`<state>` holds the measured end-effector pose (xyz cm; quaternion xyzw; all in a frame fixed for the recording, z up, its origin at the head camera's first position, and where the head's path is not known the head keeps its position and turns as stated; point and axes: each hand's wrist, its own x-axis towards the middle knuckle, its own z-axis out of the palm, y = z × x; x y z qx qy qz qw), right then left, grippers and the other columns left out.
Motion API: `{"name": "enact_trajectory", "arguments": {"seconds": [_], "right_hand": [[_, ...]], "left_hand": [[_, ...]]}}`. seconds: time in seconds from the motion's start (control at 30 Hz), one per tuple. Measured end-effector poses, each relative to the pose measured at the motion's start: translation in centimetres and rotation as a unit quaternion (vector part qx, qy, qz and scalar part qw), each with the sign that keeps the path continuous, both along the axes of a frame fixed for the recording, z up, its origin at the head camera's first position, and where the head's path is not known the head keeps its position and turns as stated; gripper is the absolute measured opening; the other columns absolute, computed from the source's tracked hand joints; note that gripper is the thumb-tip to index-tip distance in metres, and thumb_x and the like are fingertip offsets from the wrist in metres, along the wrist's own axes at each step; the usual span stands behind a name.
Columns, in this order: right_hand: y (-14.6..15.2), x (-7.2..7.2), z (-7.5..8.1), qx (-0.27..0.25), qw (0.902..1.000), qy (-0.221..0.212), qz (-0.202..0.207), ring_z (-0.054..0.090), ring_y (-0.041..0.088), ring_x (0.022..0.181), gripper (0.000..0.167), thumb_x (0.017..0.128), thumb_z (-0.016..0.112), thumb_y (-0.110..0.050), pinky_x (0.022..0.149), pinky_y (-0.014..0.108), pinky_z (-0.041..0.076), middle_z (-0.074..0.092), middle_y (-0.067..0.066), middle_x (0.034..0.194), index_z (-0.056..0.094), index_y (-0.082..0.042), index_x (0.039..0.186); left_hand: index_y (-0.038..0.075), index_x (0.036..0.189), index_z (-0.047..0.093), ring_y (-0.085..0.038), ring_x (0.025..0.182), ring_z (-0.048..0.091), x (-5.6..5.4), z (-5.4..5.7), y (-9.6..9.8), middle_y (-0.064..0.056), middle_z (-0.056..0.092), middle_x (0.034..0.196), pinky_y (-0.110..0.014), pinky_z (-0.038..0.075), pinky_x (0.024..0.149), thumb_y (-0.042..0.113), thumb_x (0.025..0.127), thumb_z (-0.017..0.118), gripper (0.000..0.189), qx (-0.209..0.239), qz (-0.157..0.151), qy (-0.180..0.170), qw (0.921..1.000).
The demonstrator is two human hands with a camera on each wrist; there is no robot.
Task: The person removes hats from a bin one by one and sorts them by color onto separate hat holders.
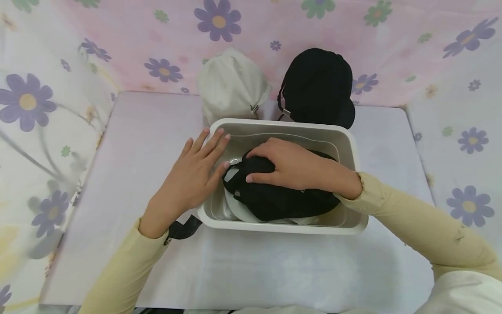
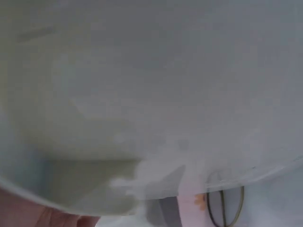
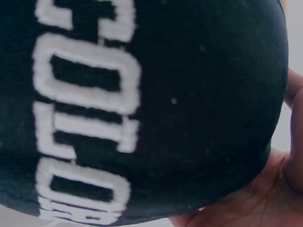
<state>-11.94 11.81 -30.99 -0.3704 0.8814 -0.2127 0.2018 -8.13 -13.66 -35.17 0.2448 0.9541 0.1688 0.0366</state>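
Observation:
A black cap (image 1: 274, 203) lies in a white plastic bin (image 1: 282, 230), over a pale item (image 1: 241, 211) that shows beneath its lower edge. My right hand (image 1: 290, 163) grips the cap from above, thumb on the near side and fingers over the far side. Filling the right wrist view is the cap's dark crown (image 3: 199, 94) with raised white lettering. At the bin's left rim, my left hand (image 1: 192, 174) lies with straight, spread fingers reaching over the edge. The bin's wall (image 2: 151, 85) takes up most of the left wrist view.
Behind the bin, a white cap (image 1: 233, 83) and another black cap (image 1: 319, 85) stand against the flowered backdrop (image 1: 251, 26). A black strap (image 1: 186, 227) hangs from the left wrist beside the bin. The bin stands on a white-covered table (image 1: 274, 270).

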Motion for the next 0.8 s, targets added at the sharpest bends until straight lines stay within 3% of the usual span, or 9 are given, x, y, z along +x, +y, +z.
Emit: {"name": "enact_trajectory", "arguments": {"seconds": [0.27,0.57,0.8], "right_hand": [[0.6,0.5,-0.2,-0.022,0.9996,0.002,0.016,0.060,0.016,0.117,0.041,0.097,0.070,-0.039,0.105,0.038,0.048,0.069,-0.003,0.123,0.069,-0.014,0.130],[1.3,0.8,0.3,-0.030,0.9988,0.036,0.013,0.062,0.015,0.113,0.039,0.095,0.073,-0.036,0.100,0.037,0.051,0.071,-0.004,0.121,0.071,-0.016,0.129],[2.2,1.0,0.4,-0.076,0.9954,0.056,0.014,0.063,0.014,0.113,0.040,0.093,0.076,-0.030,0.098,0.035,0.052,0.071,-0.004,0.123,0.071,-0.016,0.130]], "left_hand": [[0.015,0.163,0.025,-0.032,0.158,0.008,0.1,-0.6,0.7,-0.005,0.018,0.170,-0.060,0.012,0.124,0.038,0.109,0.038,0.060,-0.020,0.022,0.013,0.9995],[0.013,0.162,0.025,-0.032,0.158,0.009,0.2,-0.5,0.8,-0.006,0.019,0.170,-0.059,0.011,0.124,0.035,0.109,0.039,0.059,-0.021,0.042,0.019,0.9987],[0.013,0.163,0.023,-0.033,0.158,0.009,0.3,-0.5,0.8,-0.006,0.018,0.170,-0.060,0.011,0.124,0.035,0.109,0.038,0.060,-0.020,0.046,0.011,0.9987]]}}
